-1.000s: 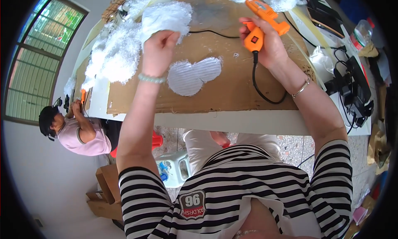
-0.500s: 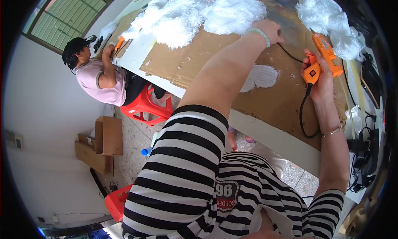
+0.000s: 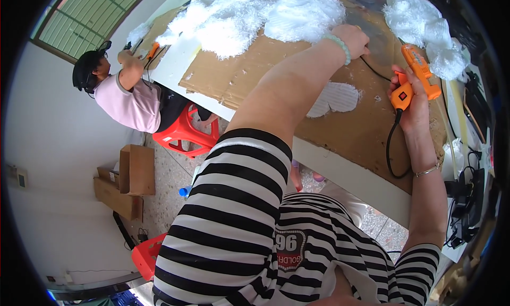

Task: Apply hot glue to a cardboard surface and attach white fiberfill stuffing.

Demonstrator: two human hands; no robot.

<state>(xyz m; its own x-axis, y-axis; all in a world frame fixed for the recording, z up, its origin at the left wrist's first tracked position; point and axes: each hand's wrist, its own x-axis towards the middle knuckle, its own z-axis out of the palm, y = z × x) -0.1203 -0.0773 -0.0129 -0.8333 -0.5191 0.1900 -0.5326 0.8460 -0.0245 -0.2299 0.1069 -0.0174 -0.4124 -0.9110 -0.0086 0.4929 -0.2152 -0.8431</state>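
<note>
In my right hand (image 3: pixel 417 107) is an orange hot glue gun (image 3: pixel 419 67), its nozzle pointing up toward the far side of the table. My left hand (image 3: pixel 348 39), a beaded bracelet at its wrist, reaches far across the cardboard (image 3: pixel 255 75). Its fingers are curled closed, and what they hold, if anything, is hidden. A thin black cord (image 3: pixel 375 71) runs between that hand and the right one. Beside the left hand lies a white fluffy fabric bundle (image 3: pixel 303 16). Below my left forearm, a flat white fabric piece (image 3: pixel 340 98) with ragged edges rests on the cardboard.
More white fluffy material (image 3: pixel 223 22) is heaped at the far left, and another heap (image 3: pixel 417 19) at the far right. Cables and black power adapters (image 3: pixel 470 194) crowd the right edge. A co-worker (image 3: pixel 125 96) sits on a red stool (image 3: pixel 188 133) near another orange tool (image 3: pixel 153 50).
My left hand has shifted slightly to the right. The glue gun stays in my right hand, nearly still. The co-worker's arm has moved further over the table.
</note>
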